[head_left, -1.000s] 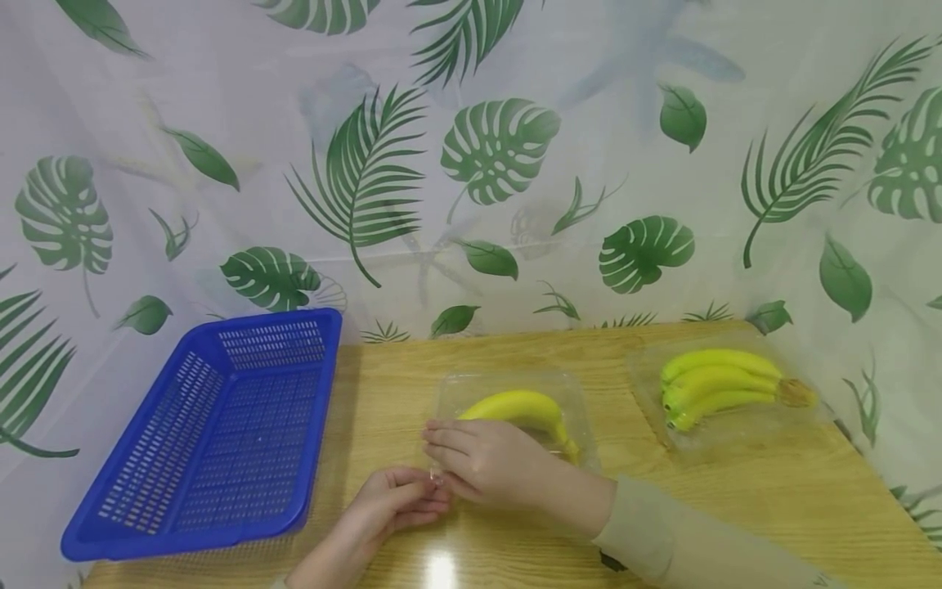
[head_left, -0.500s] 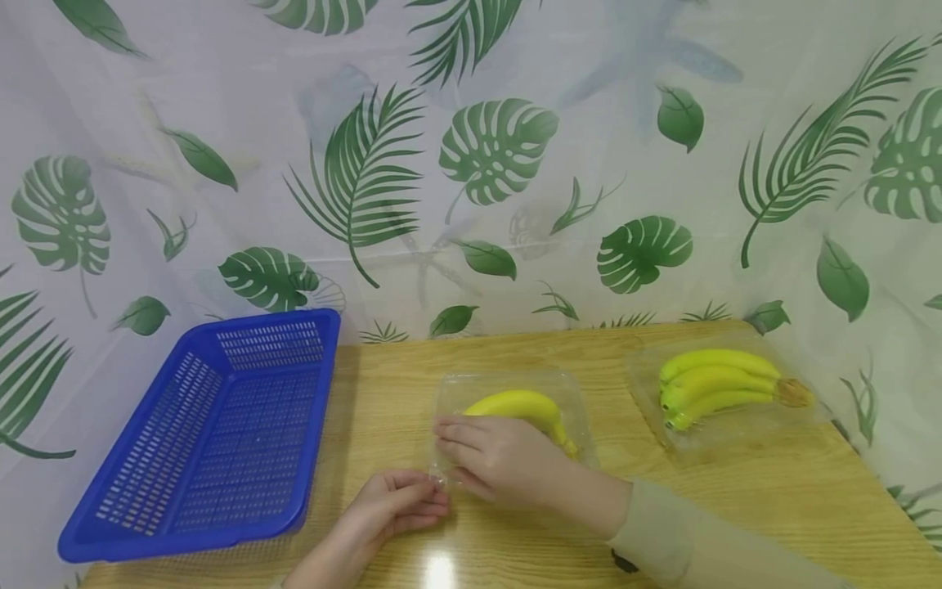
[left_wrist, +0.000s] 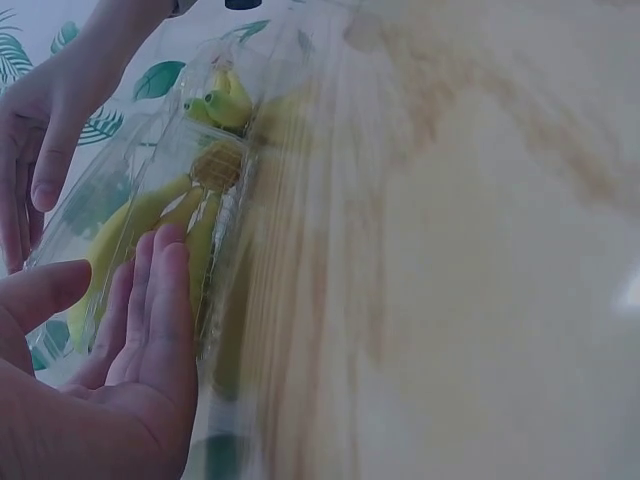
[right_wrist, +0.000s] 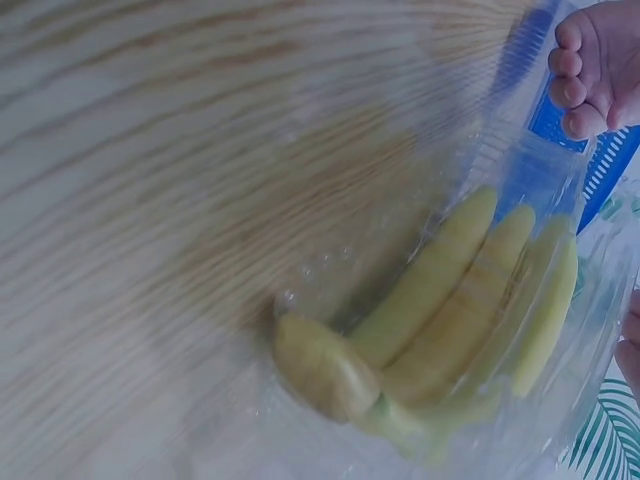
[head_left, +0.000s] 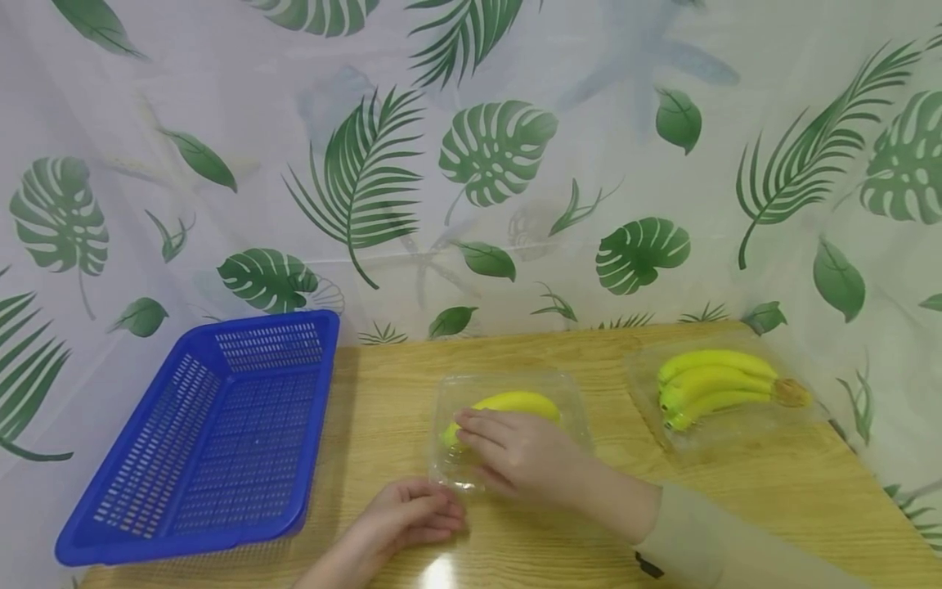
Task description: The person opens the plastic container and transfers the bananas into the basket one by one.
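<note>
A clear plastic clamshell box [head_left: 450, 470] lies in the middle of the table, holding a bunch of yellow bananas [head_left: 518, 401]. Over its lid is my right hand [head_left: 522, 454], fingers extended to the left and partly covering the fruit. My left hand [head_left: 414, 515] is beside the box's near left corner with relaxed fingers and nothing in them. The left wrist view has the left fingers [left_wrist: 165, 310] straight alongside the box wall. In the right wrist view the bananas [right_wrist: 440, 290] show through the plastic, stem end toward the camera.
On the left stands a blue perforated basket [head_left: 243, 442]. Another clear box [head_left: 655, 425] with bananas [head_left: 721, 384] lies at the right back of the wooden table [head_left: 383, 384]. Behind hangs a leaf-patterned cloth [head_left: 412, 147].
My right hand has slid to the right over the lid, uncovering the box's near left part. My left fingers have let go of the box's corner and moved slightly right and down.
</note>
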Demonstrator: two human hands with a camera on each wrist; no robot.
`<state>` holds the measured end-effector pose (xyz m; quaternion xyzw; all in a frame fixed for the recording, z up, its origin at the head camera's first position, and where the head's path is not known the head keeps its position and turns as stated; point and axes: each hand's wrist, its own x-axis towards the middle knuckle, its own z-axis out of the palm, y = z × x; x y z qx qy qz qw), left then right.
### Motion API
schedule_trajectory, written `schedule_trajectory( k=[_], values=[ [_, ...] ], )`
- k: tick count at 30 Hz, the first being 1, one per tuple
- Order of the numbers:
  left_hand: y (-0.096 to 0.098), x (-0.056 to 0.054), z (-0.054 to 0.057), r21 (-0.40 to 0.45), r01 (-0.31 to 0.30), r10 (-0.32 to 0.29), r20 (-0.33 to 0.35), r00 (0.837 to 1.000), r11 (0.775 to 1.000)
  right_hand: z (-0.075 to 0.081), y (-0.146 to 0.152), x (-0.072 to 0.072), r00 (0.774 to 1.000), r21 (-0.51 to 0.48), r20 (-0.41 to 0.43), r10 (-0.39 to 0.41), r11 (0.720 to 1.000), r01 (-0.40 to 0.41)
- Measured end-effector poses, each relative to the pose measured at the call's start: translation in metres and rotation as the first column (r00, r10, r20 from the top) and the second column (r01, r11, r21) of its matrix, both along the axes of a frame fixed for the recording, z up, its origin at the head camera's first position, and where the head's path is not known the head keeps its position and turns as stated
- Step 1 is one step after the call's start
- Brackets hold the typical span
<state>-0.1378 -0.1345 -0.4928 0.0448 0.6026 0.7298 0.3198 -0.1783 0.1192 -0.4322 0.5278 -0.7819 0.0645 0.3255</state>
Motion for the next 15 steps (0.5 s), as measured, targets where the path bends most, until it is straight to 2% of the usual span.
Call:
schedule_trajectory(
  k=[15],
  values=[
    [0.012,0.006,-0.007,0.059,0.08,-0.082,0.025,0.996,0.995,0.007,0.023,0.004,1.0,-0.003,0.008,0.006,1.0,-0.006]
  ],
)
